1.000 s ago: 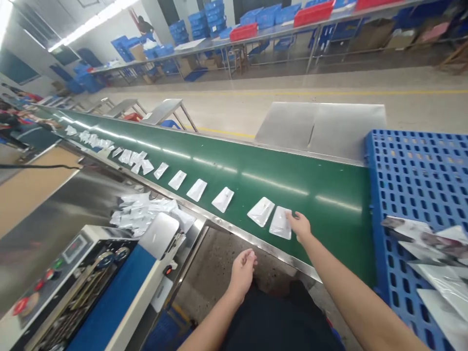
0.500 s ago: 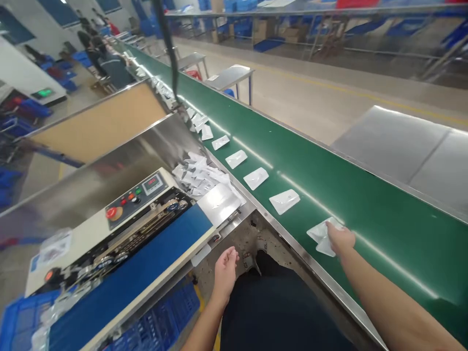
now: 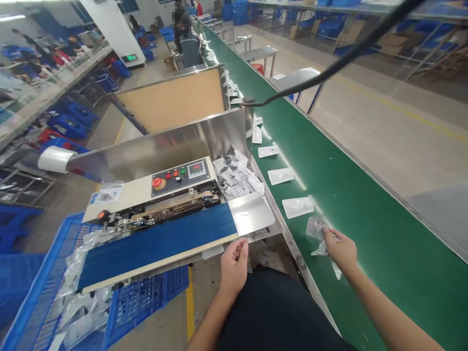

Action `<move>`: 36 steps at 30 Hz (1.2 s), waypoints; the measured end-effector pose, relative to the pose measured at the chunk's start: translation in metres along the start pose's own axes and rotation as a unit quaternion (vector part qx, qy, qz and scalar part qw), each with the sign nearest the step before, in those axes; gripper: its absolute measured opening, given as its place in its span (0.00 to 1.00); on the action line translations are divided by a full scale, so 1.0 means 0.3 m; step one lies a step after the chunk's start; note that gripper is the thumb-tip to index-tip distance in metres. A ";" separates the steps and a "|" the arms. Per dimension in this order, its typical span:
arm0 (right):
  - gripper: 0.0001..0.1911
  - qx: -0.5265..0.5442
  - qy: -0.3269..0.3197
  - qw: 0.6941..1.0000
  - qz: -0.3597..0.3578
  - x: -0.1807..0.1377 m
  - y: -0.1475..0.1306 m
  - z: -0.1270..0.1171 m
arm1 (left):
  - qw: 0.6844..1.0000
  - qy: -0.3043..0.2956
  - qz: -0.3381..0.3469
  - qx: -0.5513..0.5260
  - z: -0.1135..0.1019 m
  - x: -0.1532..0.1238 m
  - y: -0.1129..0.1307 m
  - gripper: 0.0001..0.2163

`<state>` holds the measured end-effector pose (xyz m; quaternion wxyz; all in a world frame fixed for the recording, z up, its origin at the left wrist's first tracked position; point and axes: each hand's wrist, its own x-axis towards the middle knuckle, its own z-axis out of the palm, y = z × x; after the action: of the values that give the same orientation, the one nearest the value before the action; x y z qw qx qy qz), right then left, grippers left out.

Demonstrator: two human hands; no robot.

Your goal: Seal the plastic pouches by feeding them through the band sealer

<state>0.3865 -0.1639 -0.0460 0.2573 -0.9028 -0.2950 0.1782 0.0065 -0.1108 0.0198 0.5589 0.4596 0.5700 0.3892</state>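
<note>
On the green conveyor belt (image 3: 365, 229), my right hand (image 3: 341, 249) pinches a few small white pouches (image 3: 315, 228), some of them blurred and partly behind the fingers. Just beyond them a flat white pouch (image 3: 298, 207) lies on the belt, with others spaced out behind it. My left hand (image 3: 234, 265) is in front of the sealing machine's blue belt (image 3: 161, 243), near its metal end plate (image 3: 252, 214). Its fingers are curled in toward the thumb, and I see nothing in them. A heap of white pouches (image 3: 237, 175) rests behind that plate.
The machine's control panel (image 3: 179, 178) has a red button and a lit display. A blue crate (image 3: 127, 307) with pouches stands below its left end. A black cable (image 3: 329, 68) crosses the view. A co-worker (image 3: 190, 51) sits farther along the conveyor.
The view has swung left, showing more of the machine and crate. My right hand still grips pouches, now bunched and tilted. My left hand appears closer to the machine's front edge.
</note>
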 end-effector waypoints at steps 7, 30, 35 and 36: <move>0.19 0.064 -0.053 0.924 -0.373 -0.143 -0.563 -0.014 | 0.979 0.031 0.165 0.116 -0.047 0.188 0.081 0.21; 0.19 0.058 -0.421 0.885 -0.191 -0.142 -1.136 0.443 | 0.976 0.188 -0.072 -0.086 -0.314 0.465 0.017 0.24; 0.22 0.110 -0.341 0.906 -0.224 -0.177 -1.081 0.352 | 0.944 0.324 0.061 0.011 -0.389 0.303 0.017 0.24; 0.23 0.118 -0.336 0.907 -0.226 -0.195 -1.078 0.338 | 0.952 0.298 0.073 0.014 -0.368 0.274 0.021 0.23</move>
<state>0.1513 0.0602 0.0666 0.2812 -0.6615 -0.5365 0.4421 -0.0990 -0.0226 0.0107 0.3268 0.3706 0.6810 0.5404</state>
